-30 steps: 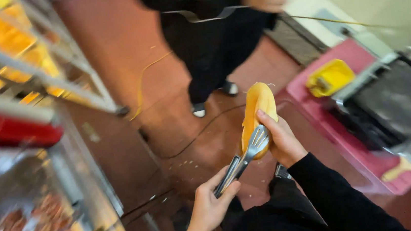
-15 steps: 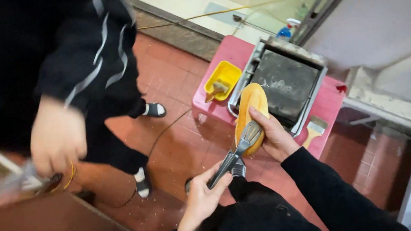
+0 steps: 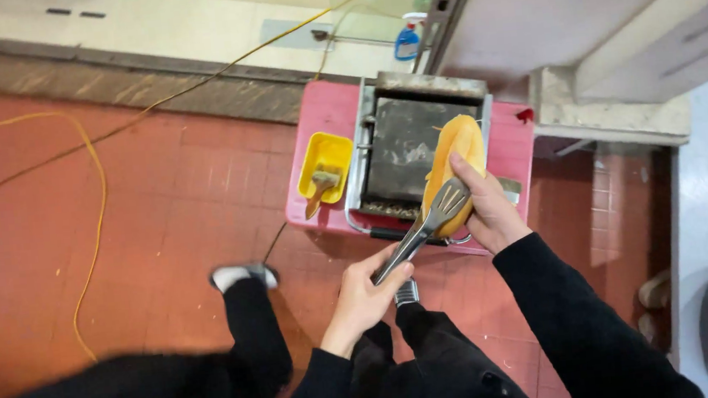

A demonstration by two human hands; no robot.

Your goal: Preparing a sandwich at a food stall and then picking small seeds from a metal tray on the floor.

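- Head view, hands: the person's right hand [image 3: 490,213] is wrapped around the lower part of a long yellow bread roll [image 3: 453,165], holding it upright and slightly tilted, above the near right part of the griddle.
- Head view, tool: the left hand [image 3: 367,296] is closed around the handle end of metal tongs [image 3: 423,229]; the slotted tip of the tongs lies against the lower part of the roll, just beside the right hand's fingers.
- Head view, work surface: a dark, flat griddle [image 3: 405,147] with a metal frame sits on a pink table [image 3: 317,117], beyond the hands.
- Head view, left of the griddle: a yellow tub [image 3: 329,154] stands on the pink table, with a brush [image 3: 322,189] resting in it, handle toward the near side.
- Head view, far side: a blue spray bottle [image 3: 408,39] stands by the wall, behind the griddle.
- Head view, floor: red tiles [image 3: 158,199] with a yellow cable [image 3: 97,187] running across them at left; another person's dark trouser leg and shoe [image 3: 246,277] are near left.
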